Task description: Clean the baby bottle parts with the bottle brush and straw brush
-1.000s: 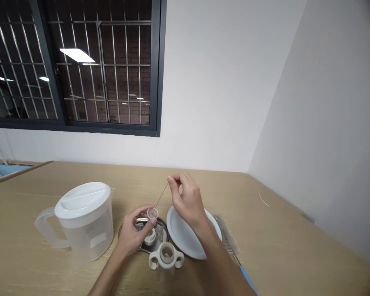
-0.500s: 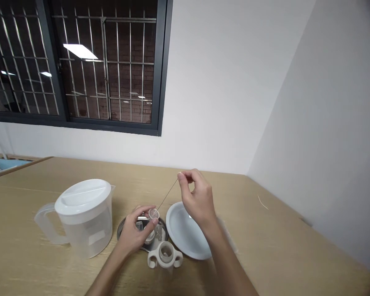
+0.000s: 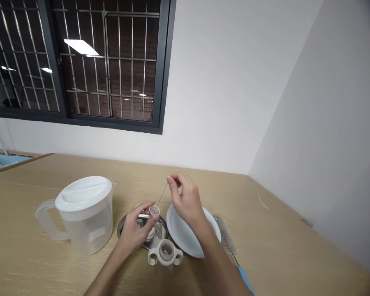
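Between thumb and fingers, my left hand (image 3: 138,226) grips a small round translucent cup-shaped piece (image 3: 154,210), its rim facing up toward me. My right hand (image 3: 185,195) is closed in a pinch on the upper end of a thin stick (image 3: 162,195). The stick slants down to the left, and its lower end reaches into the round piece; the tip is too small to make out. Under my left hand lies a round metal tray (image 3: 121,224) with small white and clear parts on it. Nearest me stands a two-handled cup (image 3: 165,251), its top uncovered.
A lidded clear pitcher (image 3: 86,218) stands to the left. A pale plate (image 3: 185,234) lies under my right forearm, with a bristle brush (image 3: 226,234) with a blue handle beside it. A thin pale strip (image 3: 262,202) lies farther right. A wall (image 3: 209,123) bounds the table behind.
My right hand moved right and away with the stick, then came back left and nearer the round piece. My left hand keeps its hold with little movement. The view has shifted slightly.
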Demonstrator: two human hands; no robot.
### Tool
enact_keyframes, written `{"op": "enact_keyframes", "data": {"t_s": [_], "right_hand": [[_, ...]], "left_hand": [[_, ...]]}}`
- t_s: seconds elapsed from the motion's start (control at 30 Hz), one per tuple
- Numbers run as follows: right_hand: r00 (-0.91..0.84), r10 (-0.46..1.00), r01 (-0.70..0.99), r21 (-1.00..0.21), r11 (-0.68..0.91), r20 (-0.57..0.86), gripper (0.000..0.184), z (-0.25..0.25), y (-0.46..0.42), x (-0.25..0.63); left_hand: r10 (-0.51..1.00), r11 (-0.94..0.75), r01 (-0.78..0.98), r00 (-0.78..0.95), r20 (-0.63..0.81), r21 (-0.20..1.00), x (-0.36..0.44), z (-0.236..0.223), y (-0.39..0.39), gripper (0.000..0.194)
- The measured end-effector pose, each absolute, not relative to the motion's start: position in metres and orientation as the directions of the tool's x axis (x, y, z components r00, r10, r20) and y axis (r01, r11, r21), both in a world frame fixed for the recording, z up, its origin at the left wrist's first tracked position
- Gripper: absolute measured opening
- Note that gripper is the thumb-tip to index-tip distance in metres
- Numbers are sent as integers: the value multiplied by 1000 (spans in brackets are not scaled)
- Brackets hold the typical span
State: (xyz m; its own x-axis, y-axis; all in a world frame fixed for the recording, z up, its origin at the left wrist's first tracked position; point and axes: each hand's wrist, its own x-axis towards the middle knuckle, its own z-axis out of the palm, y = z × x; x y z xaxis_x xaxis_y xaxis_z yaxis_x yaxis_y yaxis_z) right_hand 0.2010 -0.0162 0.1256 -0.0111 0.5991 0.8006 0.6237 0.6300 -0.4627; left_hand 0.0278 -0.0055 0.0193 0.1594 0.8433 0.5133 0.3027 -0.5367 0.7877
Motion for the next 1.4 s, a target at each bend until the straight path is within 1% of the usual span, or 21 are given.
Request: {"op": "enact_keyframes", "data": {"t_s": [0.2, 0.6, 0.8, 1.0, 1.23, 1.4], "right_hand": [[-75, 631, 623, -458, 634, 772, 16, 120, -14, 196], [-206, 695, 667, -421, 615, 689, 17, 119, -17, 192], [-245, 704, 673, -406, 618, 666, 14, 121, -18, 194], [-294, 730, 688, -394, 610, 617, 14, 114, -16, 191], [-274, 751, 756, -348, 554, 600, 13, 111, -14, 187], [-277, 765, 769, -342, 539, 582, 14, 110, -14, 188]], "left_hand": [[844, -533, 284, 112, 524, 797, 30, 16, -3, 41], [843, -535, 291, 113, 526, 793, 32, 12, -5, 39], [835, -541, 299, 81, 544, 786, 30, 9, -1, 40], [836, -543, 251, 68, 544, 802, 30, 5, 1, 41], [840, -535, 213, 25, 543, 818, 30, 6, 3, 41], [841, -529, 247, 27, 540, 812, 30, 9, 1, 41]]}}
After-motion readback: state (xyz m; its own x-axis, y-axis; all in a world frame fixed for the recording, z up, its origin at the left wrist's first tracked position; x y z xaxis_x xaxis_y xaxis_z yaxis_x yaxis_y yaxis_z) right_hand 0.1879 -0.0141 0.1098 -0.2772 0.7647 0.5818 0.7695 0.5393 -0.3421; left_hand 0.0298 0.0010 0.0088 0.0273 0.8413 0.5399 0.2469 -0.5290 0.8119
